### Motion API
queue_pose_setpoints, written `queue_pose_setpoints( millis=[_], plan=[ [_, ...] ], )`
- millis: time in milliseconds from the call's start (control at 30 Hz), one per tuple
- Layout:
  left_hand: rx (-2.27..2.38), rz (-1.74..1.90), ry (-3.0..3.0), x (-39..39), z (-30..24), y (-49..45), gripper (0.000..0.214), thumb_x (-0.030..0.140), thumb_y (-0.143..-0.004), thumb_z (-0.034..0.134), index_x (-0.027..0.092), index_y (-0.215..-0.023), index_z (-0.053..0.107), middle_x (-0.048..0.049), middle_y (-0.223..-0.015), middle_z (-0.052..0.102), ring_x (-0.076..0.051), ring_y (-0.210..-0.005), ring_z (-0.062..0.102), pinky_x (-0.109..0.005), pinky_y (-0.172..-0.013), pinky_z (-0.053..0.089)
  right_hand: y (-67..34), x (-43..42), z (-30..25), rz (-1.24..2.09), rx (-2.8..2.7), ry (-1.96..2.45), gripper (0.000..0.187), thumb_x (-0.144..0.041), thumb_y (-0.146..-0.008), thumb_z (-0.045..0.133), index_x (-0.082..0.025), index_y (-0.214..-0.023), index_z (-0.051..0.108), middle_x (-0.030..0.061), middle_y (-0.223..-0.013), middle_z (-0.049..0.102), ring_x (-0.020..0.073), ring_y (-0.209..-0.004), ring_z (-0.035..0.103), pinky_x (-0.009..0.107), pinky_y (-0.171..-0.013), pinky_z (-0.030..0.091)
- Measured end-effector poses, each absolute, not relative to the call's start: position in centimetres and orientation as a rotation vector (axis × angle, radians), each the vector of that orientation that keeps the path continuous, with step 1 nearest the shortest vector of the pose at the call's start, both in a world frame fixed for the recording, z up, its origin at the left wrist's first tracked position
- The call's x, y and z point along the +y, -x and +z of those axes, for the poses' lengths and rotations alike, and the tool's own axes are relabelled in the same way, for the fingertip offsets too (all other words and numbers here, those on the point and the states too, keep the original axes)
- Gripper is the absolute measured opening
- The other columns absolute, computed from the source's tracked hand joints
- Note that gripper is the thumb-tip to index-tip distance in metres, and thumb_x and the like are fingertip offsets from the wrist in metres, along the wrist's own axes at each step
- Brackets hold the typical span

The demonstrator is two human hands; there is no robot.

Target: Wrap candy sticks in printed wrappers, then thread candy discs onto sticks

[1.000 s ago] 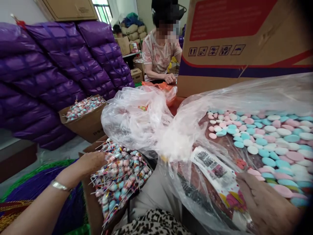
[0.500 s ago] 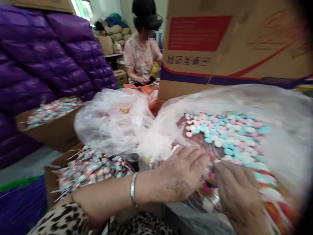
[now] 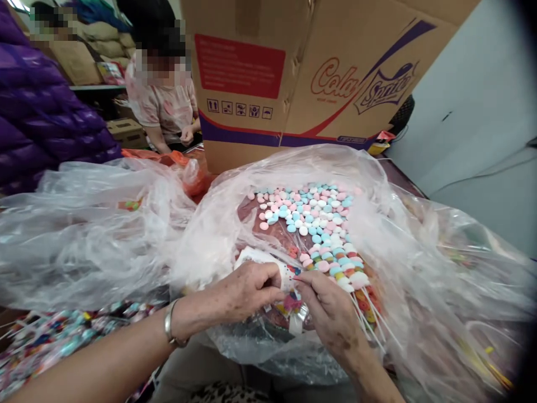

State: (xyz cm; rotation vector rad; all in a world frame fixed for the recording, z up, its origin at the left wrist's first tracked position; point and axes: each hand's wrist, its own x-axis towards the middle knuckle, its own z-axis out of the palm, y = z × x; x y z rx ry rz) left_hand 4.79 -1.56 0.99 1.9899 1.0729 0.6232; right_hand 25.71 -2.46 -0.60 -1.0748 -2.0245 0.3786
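My left hand (image 3: 237,294) and my right hand (image 3: 329,310) meet at the near edge of a big clear plastic bag (image 3: 419,235). Both pinch a small printed wrapper (image 3: 289,291) with colourful print. The left hand's fingers curl onto its white end, and the right hand's thumb and fingers close on it from the right. Beyond them lies a heap of pink, blue and white round candies (image 3: 312,221) on the bag. Thin white sticks (image 3: 371,316) fan out just right of my right hand.
A second crumpled clear bag (image 3: 84,224) lies at the left. Wrapped lollipops (image 3: 46,336) fill a box at lower left. A large printed carton (image 3: 302,78) stands behind. A seated person (image 3: 161,103) works beyond, beside purple sacks (image 3: 37,117).
My left hand left the lollipop box and came over to the right hand. Both hands now pinch the wrapper. The view has swung to the right.
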Motion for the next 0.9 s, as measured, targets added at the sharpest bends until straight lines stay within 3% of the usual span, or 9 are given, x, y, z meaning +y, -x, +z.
queue_pose_setpoints(
  millis=[200,300,500,700,833,900],
  plan=[
    [1.016,0.580,-2.134,-2.2,0.4,-4.6,0.031,0.029,-0.101,0.045,0.020,-0.071,0.043,0.0066,-0.065,0.042,-0.012,-0.061,0.041,-0.026,-0.059,0.028,-25.3,-3.1,-1.4,0.072,-2.042,0.927,0.028,-0.017,-0.102,0.044,-0.021,-0.074,0.049,-0.0014,-0.063,0.050,0.0144,-0.060,0.048,0.027,-0.058,0.037],
    [0.983,0.498,-2.008,-2.3,0.6,-4.8,0.036,0.033,-0.103,0.038,0.020,-0.071,0.048,0.0058,-0.064,0.048,-0.012,-0.061,0.045,-0.025,-0.060,0.032,-25.1,-3.3,-2.0,0.027,-2.032,0.905,0.034,-0.015,-0.102,0.042,-0.022,-0.069,0.042,-0.0033,-0.059,0.042,0.0134,-0.056,0.040,0.028,-0.056,0.032],
    [0.970,0.616,-1.704,-2.6,-0.3,-5.4,0.020,0.034,-0.095,0.058,0.020,-0.081,0.060,0.0060,-0.067,0.060,-0.011,-0.062,0.051,-0.021,-0.058,0.037,-25.0,-3.5,-2.5,0.009,-1.987,0.898,0.035,-0.014,-0.101,0.045,-0.022,-0.067,0.043,-0.0034,-0.057,0.041,0.0125,-0.056,0.038,0.028,-0.055,0.030],
    [0.851,0.577,-1.836,-2.3,-0.9,-5.1,0.032,0.034,-0.102,0.043,0.019,-0.084,0.064,0.0012,-0.078,0.068,-0.013,-0.074,0.060,-0.023,-0.071,0.043,-24.5,-4.3,-2.0,0.160,-1.900,1.032,0.037,-0.016,-0.102,0.040,-0.022,-0.065,0.043,-0.0037,-0.056,0.044,0.0107,-0.052,0.042,0.024,-0.051,0.034],
    [0.824,0.590,-1.806,-2.3,-1.1,-5.1,0.020,0.029,-0.098,0.053,0.019,-0.084,0.064,0.0038,-0.073,0.067,-0.010,-0.065,0.058,-0.020,-0.063,0.042,-24.8,-4.8,-1.5,0.195,-1.903,1.048,0.042,-0.022,-0.103,0.040,-0.023,-0.060,0.040,-0.0040,-0.053,0.042,0.0116,-0.049,0.042,0.026,-0.048,0.033],
    [0.846,0.583,-1.822,-2.3,-1.1,-4.8,0.024,0.030,-0.099,0.051,0.019,-0.081,0.063,0.0043,-0.069,0.064,-0.010,-0.062,0.056,-0.020,-0.061,0.041,-25.8,-4.9,-1.3,0.253,-1.869,1.137,0.044,-0.025,-0.104,0.037,-0.023,-0.060,0.041,-0.0038,-0.054,0.043,0.0116,-0.048,0.043,0.026,-0.048,0.034]
  ],
)
